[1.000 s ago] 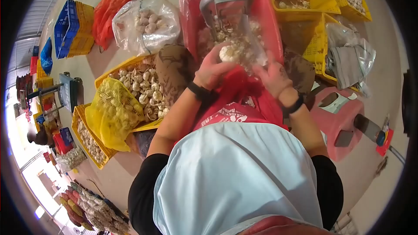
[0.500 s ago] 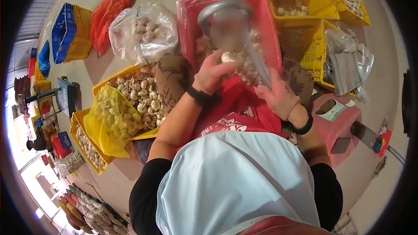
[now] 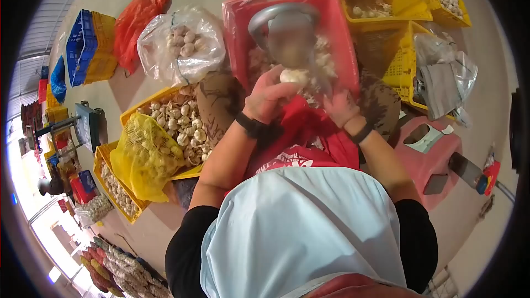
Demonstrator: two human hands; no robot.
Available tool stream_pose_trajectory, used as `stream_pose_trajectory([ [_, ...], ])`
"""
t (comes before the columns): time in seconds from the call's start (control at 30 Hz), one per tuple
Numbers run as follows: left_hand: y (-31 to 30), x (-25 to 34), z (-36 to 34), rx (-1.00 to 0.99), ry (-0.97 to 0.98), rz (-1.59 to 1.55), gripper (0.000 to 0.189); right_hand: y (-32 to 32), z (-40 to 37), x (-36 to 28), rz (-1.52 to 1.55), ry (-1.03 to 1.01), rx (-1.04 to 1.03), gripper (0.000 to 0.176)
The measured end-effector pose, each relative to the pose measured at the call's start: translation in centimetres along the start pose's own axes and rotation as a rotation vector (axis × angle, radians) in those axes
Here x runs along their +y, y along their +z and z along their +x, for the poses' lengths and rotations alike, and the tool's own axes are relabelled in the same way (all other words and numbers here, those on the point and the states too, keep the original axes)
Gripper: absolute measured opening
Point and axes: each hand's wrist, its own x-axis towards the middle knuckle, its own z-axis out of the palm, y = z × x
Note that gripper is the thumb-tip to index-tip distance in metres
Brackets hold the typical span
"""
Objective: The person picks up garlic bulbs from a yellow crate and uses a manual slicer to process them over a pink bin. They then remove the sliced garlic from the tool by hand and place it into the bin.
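My left hand [image 3: 269,97] is closed around a whitish garlic bulb [image 3: 294,76], pinched between thumb and fingers over the near end of the red crate [image 3: 346,49]. Close by on the right, my right hand [image 3: 341,108] has its fingers curled, partly smeared by motion. A blurred grey strip runs up from its fingertips; what this hand holds I cannot make out. Above both hands is a grey ring [image 3: 259,25], its middle blurred. Loose garlic bulbs [image 3: 324,58] lie in the crate beneath.
At left stand a yellow crate of garlic [image 3: 190,132], a yellow mesh bag [image 3: 144,152] and a clear bag [image 3: 157,58]. Yellow crates [image 3: 381,11] are at upper right. A pink stool [image 3: 441,152] with a phone [image 3: 436,184] is at my right.
My right hand has moved up and left, closer to the garlic bulb, and the grey strip has shifted with it. My left hand still holds the bulb, now showing more of it.
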Motion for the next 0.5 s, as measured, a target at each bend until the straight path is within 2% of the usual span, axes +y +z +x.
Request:
stream_pose_trajectory([
  [0.1,0.1,-0.6,-1.1,-0.021,0.050,-0.053,0.051,0.0,0.8,0.0,0.014,-0.116,0.077,0.050],
  [0.13,0.1,-1.1,-1.4,-0.013,0.076,-0.075,0.057,-0.5,0.5,-0.5,0.058,0.048,-0.010,0.052],
  [0.23,-1.9,-2.4,-2.7,-0.086,-0.018,0.013,0.073,-1.3,-1.1,-4.2,-0.394,-0.342,0.453,0.055],
  [0.27,-1.6,-2.4,-3.1,-0.109,-0.018,-0.016,0.074,-1.6,-1.5,-5.4,-0.320,-0.478,0.456,0.061],
  [0.37,-1.1,-2.5,-4.4,-0.176,-0.024,-0.121,0.077,-0.5,-1.2,-8.4,0.078,-0.565,0.200,0.048],
  [0.4,-1.4,-2.8,-4.5,-0.200,-0.025,-0.169,0.079,0.6,-0.9,-7.4,0.318,-0.452,0.081,0.032],
  [0.43,-1.6,-2.9,-4.7,-0.222,-0.025,-0.219,0.081,0.5,-0.5,-7.3,0.394,-0.403,0.020,0.028],
  [0.5,-1.3,-3.0,-5.6,-0.239,0.004,-0.105,0.081,-0.1,0.0,-8.0,0.547,-0.302,-0.110,0.022],
])
